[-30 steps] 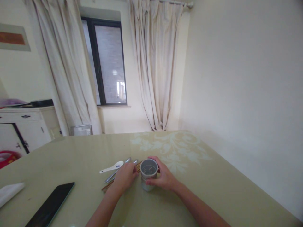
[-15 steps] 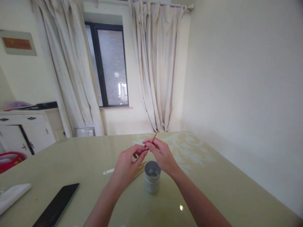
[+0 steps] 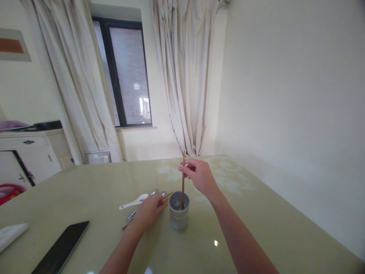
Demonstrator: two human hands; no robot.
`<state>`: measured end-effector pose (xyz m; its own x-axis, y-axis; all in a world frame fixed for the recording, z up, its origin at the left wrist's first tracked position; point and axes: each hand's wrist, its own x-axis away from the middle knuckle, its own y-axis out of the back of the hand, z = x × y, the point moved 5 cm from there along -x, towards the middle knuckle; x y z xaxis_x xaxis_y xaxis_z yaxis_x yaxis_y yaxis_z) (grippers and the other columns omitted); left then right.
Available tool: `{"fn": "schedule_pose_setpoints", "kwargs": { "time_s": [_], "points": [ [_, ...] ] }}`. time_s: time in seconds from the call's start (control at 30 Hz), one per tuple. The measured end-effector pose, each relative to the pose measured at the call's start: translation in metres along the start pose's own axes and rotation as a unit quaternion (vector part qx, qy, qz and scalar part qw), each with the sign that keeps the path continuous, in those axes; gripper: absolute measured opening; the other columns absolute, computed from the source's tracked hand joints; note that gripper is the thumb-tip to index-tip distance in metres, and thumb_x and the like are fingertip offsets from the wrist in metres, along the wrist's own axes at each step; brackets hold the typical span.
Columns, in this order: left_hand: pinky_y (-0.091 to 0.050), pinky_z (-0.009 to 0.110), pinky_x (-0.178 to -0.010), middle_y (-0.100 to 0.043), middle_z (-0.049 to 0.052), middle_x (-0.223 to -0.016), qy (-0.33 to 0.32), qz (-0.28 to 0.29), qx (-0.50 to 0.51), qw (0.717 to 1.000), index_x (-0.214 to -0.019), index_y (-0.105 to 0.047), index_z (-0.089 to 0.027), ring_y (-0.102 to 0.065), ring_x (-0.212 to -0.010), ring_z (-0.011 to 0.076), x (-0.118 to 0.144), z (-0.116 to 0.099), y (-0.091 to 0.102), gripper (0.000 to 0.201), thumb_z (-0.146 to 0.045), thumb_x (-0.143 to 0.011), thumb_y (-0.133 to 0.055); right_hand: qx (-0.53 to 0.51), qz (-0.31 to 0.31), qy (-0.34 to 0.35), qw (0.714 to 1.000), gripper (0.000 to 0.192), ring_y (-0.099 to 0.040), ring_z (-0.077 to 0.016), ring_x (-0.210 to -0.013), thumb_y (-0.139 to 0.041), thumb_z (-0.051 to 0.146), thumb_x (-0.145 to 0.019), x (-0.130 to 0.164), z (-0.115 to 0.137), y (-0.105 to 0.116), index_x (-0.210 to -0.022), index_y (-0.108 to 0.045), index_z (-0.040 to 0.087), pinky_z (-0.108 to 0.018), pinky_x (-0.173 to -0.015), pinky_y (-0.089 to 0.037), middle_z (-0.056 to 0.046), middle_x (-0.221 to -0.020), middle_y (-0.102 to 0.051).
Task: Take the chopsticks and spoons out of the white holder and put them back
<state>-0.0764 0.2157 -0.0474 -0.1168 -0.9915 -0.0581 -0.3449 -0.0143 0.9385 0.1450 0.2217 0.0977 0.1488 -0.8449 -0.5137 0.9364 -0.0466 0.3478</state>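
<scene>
- Wooden and reddish-brown, the chopstick [image 3: 183,179] now stands upright with its lower tip inside the holder [image 3: 178,215]; half a second ago it was held aslant in the air between both hands, above the table.
- That change suggests one chopstick is as good as stowed, while the others are not yet in the holder.
- Pinching the chopstick near its top, the right hand [image 3: 199,176] is closed on it with thumb and fingertips, well above the holder's rim.
- Grey and cylindrical, the holder sits on the table [image 3: 256,228] just in front of the person; its floor shows a pattern of small drain holes, and nothing but this one stick is in it.
- Since half a second ago the left hand [image 3: 148,213] has dropped back to the table, palm down, resting over the loose chopsticks [image 3: 167,198] just left of the holder; whether it grips any of them I cannot tell, as the fingers are hidden under the hand.
- Beside that hand lie metal spoons [image 3: 155,193], handles partly covered, and a white ceramic spoon [image 3: 134,201] with a small blue mark.
- Farther left, a dark phone [image 3: 61,247] lies flat near the table's edge, and a white cloth or tissue [image 3: 11,233] sits at the far left.
</scene>
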Motion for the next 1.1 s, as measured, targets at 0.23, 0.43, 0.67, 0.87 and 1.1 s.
{"fn": "schedule_pose_setpoints", "kwargs": {
  "time_s": [0.23,0.43,0.67,0.87,1.1],
  "points": [
    [-0.041,0.029,-0.073,-0.075,0.005,-0.091,0.021,0.023,-0.015,0.999,-0.085,-0.069,-0.022,-0.071,-0.093,0.0251,0.004,0.004,-0.008,0.006,-0.025,-0.088,-0.066,0.077,0.101,-0.060,0.990,0.027,-0.073,-0.0155,-0.056,-0.070,0.038,-0.095,0.003,-0.025,-0.033,-0.076,-0.073,0.019,-0.023,-0.060,-0.050,-0.002,-0.065,-0.076],
    [-0.041,0.031,-0.069,-0.075,0.007,-0.086,0.019,0.009,-0.025,0.999,-0.078,-0.065,-0.022,-0.071,-0.085,0.0260,0.011,-0.005,0.025,0.015,-0.029,-0.091,-0.061,0.179,0.043,-0.035,0.982,0.034,-0.073,-0.0199,-0.067,-0.069,0.052,-0.095,0.003,-0.016,-0.015,-0.087,-0.079,0.021,-0.029,-0.066,-0.048,-0.006,-0.075,-0.079],
    [-0.050,0.031,-0.073,-0.073,0.002,-0.083,-0.082,-0.207,0.221,0.949,-0.103,-0.057,-0.023,-0.069,-0.075,0.0201,0.038,-0.055,0.110,0.028,-0.048,-0.103,-0.043,-0.012,0.025,0.056,0.998,0.023,-0.070,-0.0160,-0.077,-0.066,0.040,-0.099,0.011,0.033,-0.016,-0.101,-0.079,0.021,-0.026,-0.070,-0.050,-0.002,-0.090,-0.079],
    [-0.050,0.028,-0.077,-0.071,0.001,-0.088,-0.162,-0.263,0.246,0.919,-0.102,-0.061,-0.024,-0.066,-0.079,0.0177,0.056,-0.091,0.115,0.024,-0.044,-0.104,-0.048,-0.135,0.039,0.053,0.989,0.016,-0.072,-0.0162,-0.078,-0.067,0.035,-0.094,0.019,0.052,-0.019,-0.093,-0.075,0.020,-0.025,-0.067,-0.055,-0.001,-0.085,-0.077],
    [-0.046,0.033,-0.081,-0.072,0.007,-0.093,-0.094,-0.099,0.047,0.990,-0.093,-0.064,-0.022,-0.067,-0.090,0.0227,0.026,-0.052,0.078,0.037,-0.033,-0.107,-0.032,-0.134,-0.093,0.050,0.985,0.024,-0.076,-0.0200,-0.076,-0.071,0.043,-0.091,0.015,0.049,0.037,-0.095,-0.073,0.019,-0.030,-0.068,-0.060,-0.006,-0.084,-0.078]
  ]
}}
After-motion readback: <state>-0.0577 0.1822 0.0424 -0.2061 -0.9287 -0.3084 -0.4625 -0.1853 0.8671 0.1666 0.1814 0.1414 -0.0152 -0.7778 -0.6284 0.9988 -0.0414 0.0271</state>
